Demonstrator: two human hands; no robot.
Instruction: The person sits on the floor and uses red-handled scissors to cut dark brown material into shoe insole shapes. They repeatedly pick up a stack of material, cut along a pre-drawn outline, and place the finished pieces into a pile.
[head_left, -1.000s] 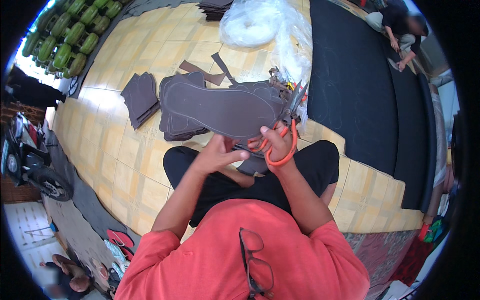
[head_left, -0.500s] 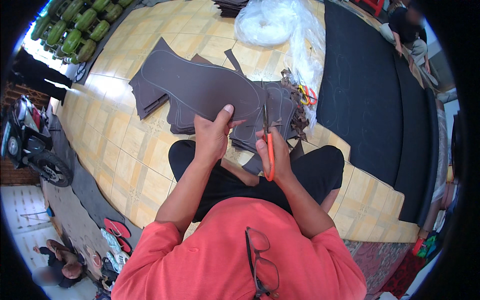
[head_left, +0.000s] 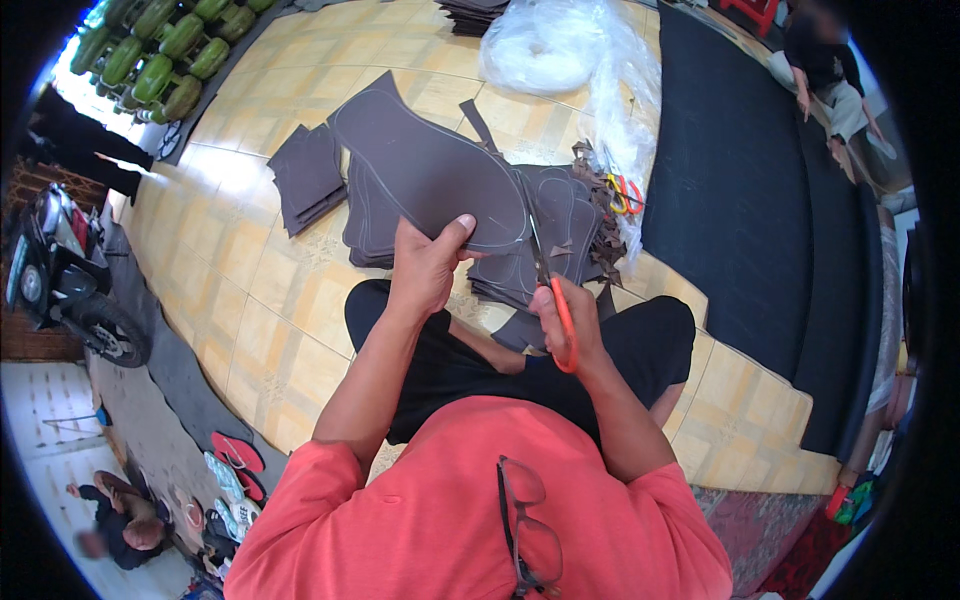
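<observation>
A dark brown sheet piece (head_left: 420,165) with a light curved outline drawn on it is pinched at its near edge by my left hand (head_left: 428,262), thumb on top. My right hand (head_left: 575,318) grips the orange handles of a pair of scissors (head_left: 541,255). The long blades lie at the right edge of the sheet, beside the drawn line. Below and beyond the held piece are stacks of similar brown pieces, one on the left (head_left: 308,178) and one on the right (head_left: 545,215) with outlines drawn on its top.
Brown offcuts (head_left: 605,245) and a second pair of scissors with yellow and orange handles (head_left: 626,194) lie right of the stack. Clear plastic wrap (head_left: 540,50) sits at the back. A long black sheet (head_left: 725,180) covers the right floor. Other people sit at far right and lower left.
The brown sheet has turned and shifted a little to the right in my left hand. My right hand and the scissors have moved slightly right and nearer to me.
</observation>
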